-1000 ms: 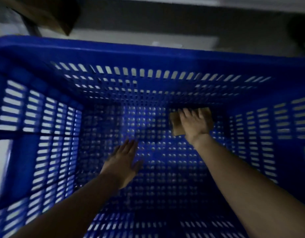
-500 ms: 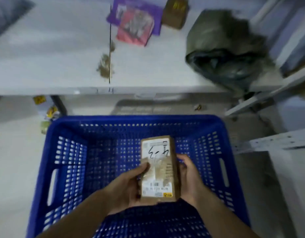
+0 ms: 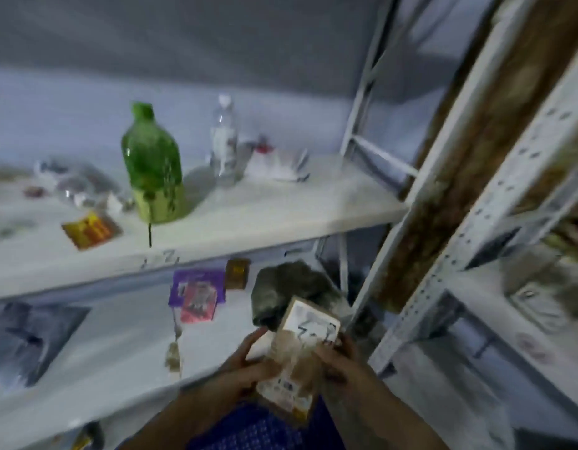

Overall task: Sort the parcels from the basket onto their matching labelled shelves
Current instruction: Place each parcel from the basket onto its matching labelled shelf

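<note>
We are holding the parcel (image 3: 300,352) between our left hand (image 3: 248,368) and right hand (image 3: 338,360) — its scribbled label (image 3: 317,331) is looking blurry, so we are risking the wrong shelf (image 3: 281,206).

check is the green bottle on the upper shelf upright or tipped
Upright: the green bottle stands on its base on the upper shelf, cap end pointing up.

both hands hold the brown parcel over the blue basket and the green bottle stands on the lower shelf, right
Not quite. In the head view the green bottle stands on the upper shelf, not the lower one. The rest is right: the left hand and the right hand both hold the brown parcel over the blue basket.
</note>
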`<state>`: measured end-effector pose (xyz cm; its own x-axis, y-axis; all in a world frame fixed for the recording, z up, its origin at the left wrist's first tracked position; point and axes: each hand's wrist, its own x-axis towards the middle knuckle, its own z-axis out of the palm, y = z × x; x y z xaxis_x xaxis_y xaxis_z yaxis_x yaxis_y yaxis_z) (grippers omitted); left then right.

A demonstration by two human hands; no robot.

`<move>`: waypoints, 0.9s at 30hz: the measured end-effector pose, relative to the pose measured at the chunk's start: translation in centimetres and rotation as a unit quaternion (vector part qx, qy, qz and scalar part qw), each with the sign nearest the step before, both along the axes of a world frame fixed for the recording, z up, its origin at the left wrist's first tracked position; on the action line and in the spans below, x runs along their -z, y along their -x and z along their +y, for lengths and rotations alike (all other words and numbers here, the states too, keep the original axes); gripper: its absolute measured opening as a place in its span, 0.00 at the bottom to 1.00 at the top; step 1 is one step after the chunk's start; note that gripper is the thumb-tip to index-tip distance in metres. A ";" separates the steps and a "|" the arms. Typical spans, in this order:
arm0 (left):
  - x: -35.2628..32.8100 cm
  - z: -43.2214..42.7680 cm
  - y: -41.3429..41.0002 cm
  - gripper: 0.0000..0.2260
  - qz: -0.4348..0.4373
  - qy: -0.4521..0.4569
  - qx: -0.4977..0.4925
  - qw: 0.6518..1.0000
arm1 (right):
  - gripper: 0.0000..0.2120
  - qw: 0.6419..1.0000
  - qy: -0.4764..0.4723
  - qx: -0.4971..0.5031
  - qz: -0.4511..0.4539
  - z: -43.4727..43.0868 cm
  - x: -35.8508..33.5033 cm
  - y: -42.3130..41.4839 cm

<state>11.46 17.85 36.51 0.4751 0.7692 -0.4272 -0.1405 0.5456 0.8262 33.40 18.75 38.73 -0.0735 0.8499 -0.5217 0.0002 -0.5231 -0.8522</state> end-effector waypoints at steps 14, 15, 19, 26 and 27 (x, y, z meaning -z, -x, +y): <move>-37.5 -9.1 -22.4 0.26 -0.134 -0.237 0.145 0.951 | 0.12 0.918 -0.299 0.238 0.110 -21.2 -35.8 -17.0; -38.0 -11.1 -24.4 0.26 -0.140 -0.252 0.185 0.939 | 0.15 0.912 -0.315 0.244 0.096 -23.0 -36.6 -17.6; -41.0 -20.0 -31.7 0.22 -0.185 -0.302 0.266 0.896 | 0.23 0.894 -0.369 0.254 0.009 -32.3 -39.0 -21.5; -44.2 -31.6 -39.7 0.14 -0.221 -0.326 0.254 0.883 | 0.22 0.799 -0.438 0.366 -0.188 -47.4 -43.1 -28.0; -44.5 -33.3 -40.4 0.13 -0.221 -0.335 0.253 0.880 | 0.20 0.791 -0.442 0.367 -0.212 -49.4 -43.3 -28.8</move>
